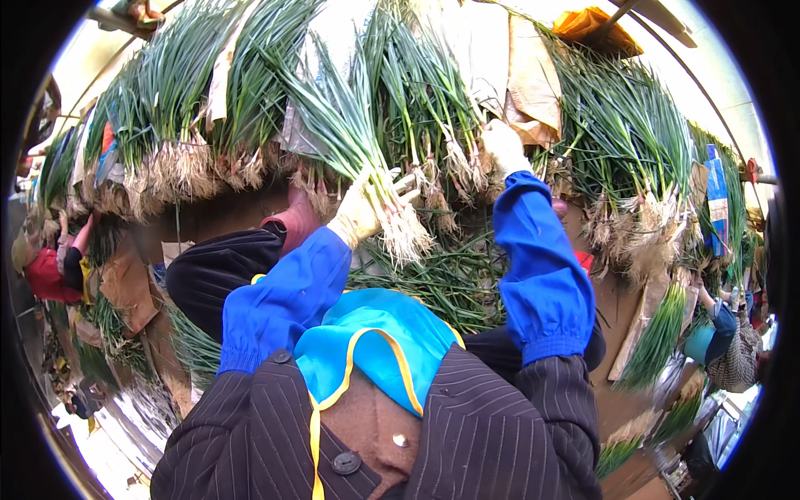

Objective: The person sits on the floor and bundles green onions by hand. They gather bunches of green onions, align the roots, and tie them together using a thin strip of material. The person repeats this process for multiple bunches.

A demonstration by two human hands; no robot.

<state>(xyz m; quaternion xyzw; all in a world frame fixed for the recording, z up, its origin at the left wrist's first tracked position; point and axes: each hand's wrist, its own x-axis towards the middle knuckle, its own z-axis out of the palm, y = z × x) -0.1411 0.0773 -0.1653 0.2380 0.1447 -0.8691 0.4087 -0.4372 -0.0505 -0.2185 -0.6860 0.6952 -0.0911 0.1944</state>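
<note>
My left hand [357,215], in a pale glove and blue sleeve cover, holds a bunch of green onions [369,164] near the root end. Its white roots [406,234] hang toward me and its leaves point away. Farther right, my right hand [503,149], also gloved, reaches to the edge of a heap of green onions [412,87]. Its fingers are bent beside a stalk; whether they grip it is hidden. Loose green leaves [437,281] lie beneath my hands, in front of my turquoise apron [375,337] with yellow trim.
More green onions [175,94] are heaped at left, roots toward me, and another heap [631,125] is at right. Brown sacking [531,75] lies by my right hand. A separate bunch [659,331] rests at lower right. Other people work at far left [53,272] and far right [737,350].
</note>
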